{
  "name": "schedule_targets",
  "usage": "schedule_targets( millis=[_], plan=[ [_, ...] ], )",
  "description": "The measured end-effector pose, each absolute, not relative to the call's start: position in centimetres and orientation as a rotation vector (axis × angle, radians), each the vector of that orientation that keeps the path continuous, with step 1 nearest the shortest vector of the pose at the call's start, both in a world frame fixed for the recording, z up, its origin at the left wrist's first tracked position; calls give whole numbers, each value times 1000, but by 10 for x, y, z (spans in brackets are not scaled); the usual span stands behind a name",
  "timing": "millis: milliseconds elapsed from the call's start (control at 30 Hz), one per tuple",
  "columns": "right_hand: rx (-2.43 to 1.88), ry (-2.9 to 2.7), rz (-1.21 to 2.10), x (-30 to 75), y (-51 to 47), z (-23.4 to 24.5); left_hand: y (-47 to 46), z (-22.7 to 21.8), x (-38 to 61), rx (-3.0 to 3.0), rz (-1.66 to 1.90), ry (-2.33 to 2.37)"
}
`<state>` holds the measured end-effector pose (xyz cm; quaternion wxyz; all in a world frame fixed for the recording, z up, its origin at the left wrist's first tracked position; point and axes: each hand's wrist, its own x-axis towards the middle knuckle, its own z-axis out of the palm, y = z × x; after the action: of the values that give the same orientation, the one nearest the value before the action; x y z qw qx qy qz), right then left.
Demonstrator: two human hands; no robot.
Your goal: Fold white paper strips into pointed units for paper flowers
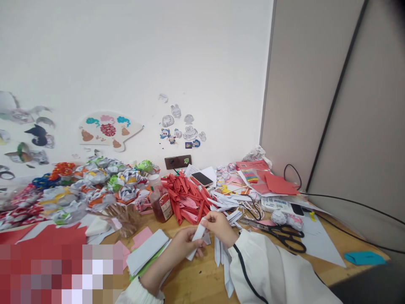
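- Left hand [185, 244] pinching the lower end of a folded white paper strip [198, 236], fingers closed on it, low over the wooden table [202, 280].
- Right hand [220, 226] gripping the upper end of the same strip, fingertips clamped together on the paper.
- Strip held tilted between both hands, just in front of a pile of folded red paper pieces [186, 198].
- More white strips [223, 257] lying flat on the table under the right wrist.
- Stack of white sheets [147, 251] just left of the left hand.
- Black scissors [283, 234] resting to the right, apart from both hands.
- Bottle with red label [160, 202] standing behind, beside paper flowers [101, 185].
- Phone [202, 179] lying near the wall.
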<state>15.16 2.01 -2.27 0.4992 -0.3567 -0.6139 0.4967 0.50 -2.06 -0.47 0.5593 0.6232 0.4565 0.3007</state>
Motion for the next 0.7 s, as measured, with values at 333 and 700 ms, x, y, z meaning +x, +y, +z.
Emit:
schedule_targets(
  millis=[333,700],
  plan=[
    [-883,-1514,1137,153,25,-26,-26,7,2,1380,631,1037],
    [-923,-1491,1062,161,36,-29,-24,8,-7,1412,621,1024]
  ],
)
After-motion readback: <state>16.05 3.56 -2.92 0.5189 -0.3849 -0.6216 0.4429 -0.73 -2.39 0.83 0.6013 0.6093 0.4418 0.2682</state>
